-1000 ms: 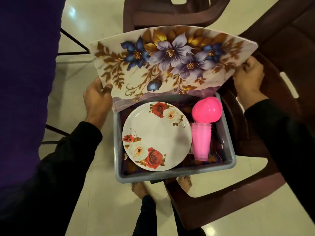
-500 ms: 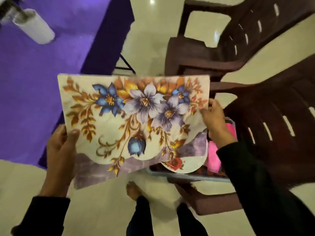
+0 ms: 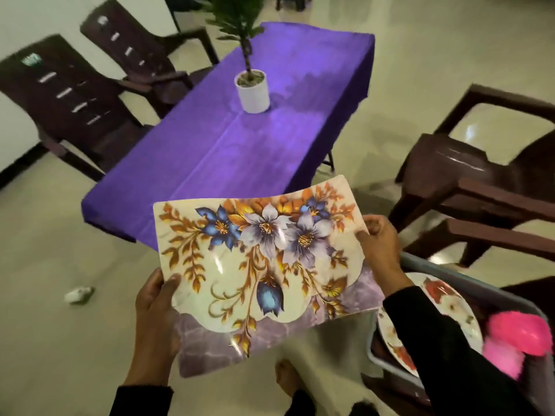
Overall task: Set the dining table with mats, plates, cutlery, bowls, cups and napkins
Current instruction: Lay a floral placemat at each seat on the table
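A floral place mat (image 3: 264, 265) with blue, lilac and gold flowers hangs in the air in front of me, near the table's close end. My left hand (image 3: 156, 307) grips its lower left edge and my right hand (image 3: 380, 244) grips its right edge. The table (image 3: 240, 145) wears a purple cloth. At the lower right a grey tub (image 3: 420, 262) rests on a chair and holds a white rose-patterned plate (image 3: 450, 301), a pink bowl (image 3: 516, 331) and pink cups (image 3: 504, 361).
A white pot with a green plant (image 3: 252, 91) stands on the table's middle. Dark brown plastic chairs (image 3: 69, 97) line the left side, and another chair (image 3: 480, 175) stands at the right. A crumpled white scrap (image 3: 78, 294) lies on the tiled floor.
I have lifted the mat out of the tub and swung left with it toward the purple table. The tub now sits at the lower right of the view.
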